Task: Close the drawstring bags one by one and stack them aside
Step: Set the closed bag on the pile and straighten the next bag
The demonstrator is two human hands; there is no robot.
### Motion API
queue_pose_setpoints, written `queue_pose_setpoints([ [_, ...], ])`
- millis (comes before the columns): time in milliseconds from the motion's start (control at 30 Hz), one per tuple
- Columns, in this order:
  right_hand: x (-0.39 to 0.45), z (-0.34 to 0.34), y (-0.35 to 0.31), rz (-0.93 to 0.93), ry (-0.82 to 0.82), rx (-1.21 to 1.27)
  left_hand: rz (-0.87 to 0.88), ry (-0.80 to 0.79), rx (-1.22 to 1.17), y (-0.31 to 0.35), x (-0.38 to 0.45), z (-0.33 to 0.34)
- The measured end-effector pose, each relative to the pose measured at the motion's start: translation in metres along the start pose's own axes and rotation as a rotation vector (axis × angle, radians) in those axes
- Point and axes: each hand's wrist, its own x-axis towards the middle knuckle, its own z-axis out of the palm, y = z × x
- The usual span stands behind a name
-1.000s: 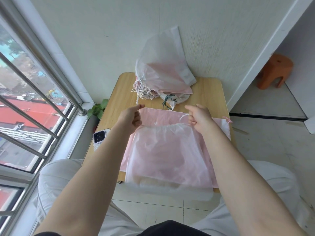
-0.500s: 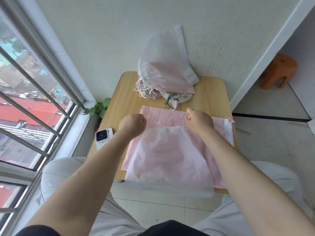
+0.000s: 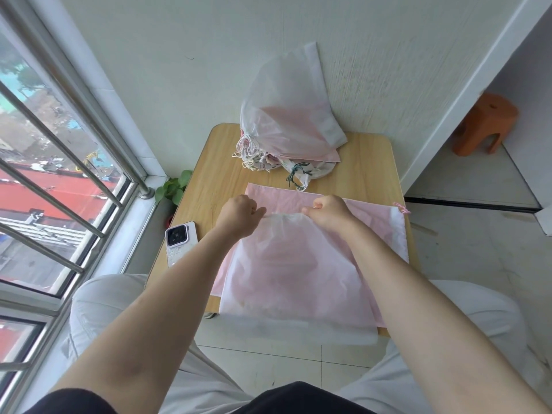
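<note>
Fingers (image 3: 310,211) of both hands pinching translucent white bag's (image 3: 295,273) gathered, puckered mouth, pink bags (image 3: 370,216) beneath

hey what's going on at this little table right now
A seated person is closing a thin white drawstring bag on a small wooden table. The left hand and the right hand both grip its gathered top edge. It lies on a pink bag spread flat beneath. A pile of bags with loose cords leans against the wall at the table's far side. A phone lies near the table's left edge.
</note>
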Motion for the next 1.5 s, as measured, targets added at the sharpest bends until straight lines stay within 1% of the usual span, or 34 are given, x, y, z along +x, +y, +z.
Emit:
queue_pose_setpoints([
  [100,-0.002,0.002,-0.002,-0.014,0.005,0.067,-0.080,0.015,-0.080,-0.007,-0.001,0.001],
  [200,-0.001,-0.001,-0.006,-0.039,0.000,0.143,-0.202,0.052,-0.300,-0.009,0.004,-0.012],
  [267,0.000,-0.003,-0.009,-0.036,-0.013,0.146,-0.243,0.126,-0.454,-0.006,0.007,-0.025],
  [333,0.001,-0.004,-0.012,-0.032,-0.014,0.137,-0.204,0.224,-0.541,-0.002,0.013,-0.038],
  [400,0.002,-0.004,-0.015,-0.041,-0.007,0.135,-0.133,0.241,-0.524,0.004,0.019,-0.050],
  [500,0.003,-0.002,-0.018,-0.052,0.003,0.161,-0.124,0.138,-0.411,0.006,0.024,-0.056],
  [633,0.004,-0.001,-0.023,-0.050,0.005,0.181,-0.223,0.102,-0.159,0.004,0.019,-0.044],
  [667,0.003,-0.001,-0.023,-0.051,0.008,0.184,-0.242,0.047,-0.100,0.004,0.018,-0.041],
  [733,0.003,-0.001,-0.025,-0.057,0.014,0.182,-0.273,-0.142,-0.029,0.005,0.014,-0.032],
  [767,0.003,0.000,-0.025,-0.058,0.016,0.182,-0.286,-0.224,-0.036,0.008,0.011,-0.027],
  [833,0.004,0.000,-0.025,-0.056,0.014,0.192,-0.310,-0.307,-0.095,0.013,0.006,-0.016],
  [900,0.004,0.000,-0.025,-0.056,0.014,0.201,-0.374,-0.331,-0.249,0.020,0.001,-0.008],
  [1000,0.005,0.001,-0.026,-0.067,0.006,0.210,-0.444,-0.288,-0.618,0.028,-0.004,-0.002],
  [1100,0.006,0.001,-0.026,-0.076,0.006,0.215,-0.366,-0.199,-0.778,0.031,-0.006,-0.001],
  [1167,0.007,0.000,-0.024,-0.078,0.004,0.219,-0.329,-0.159,-1.003,0.036,-0.007,-0.007],
  [1233,0.008,0.000,-0.024,-0.070,-0.008,0.221,-0.292,-0.189,-1.246,0.038,-0.005,-0.012],
  [1267,0.008,0.000,-0.023,-0.064,-0.016,0.229,-0.272,-0.225,-1.304,0.039,-0.005,-0.014],
  [1300,0.009,-0.001,-0.022,-0.058,-0.026,0.247,-0.254,-0.248,-1.305,0.039,-0.005,-0.015],
  [1333,0.008,-0.002,-0.023,-0.045,-0.039,0.276,-0.249,-0.250,-1.257,0.041,-0.004,-0.015],
  [1433,0.008,-0.007,-0.022,-0.007,-0.079,0.398,-0.252,-0.196,-0.925,0.044,-0.003,-0.015],
  [1500,0.009,-0.013,-0.022,0.029,-0.087,0.494,-0.231,-0.205,-0.749,0.043,0.000,-0.013],
])
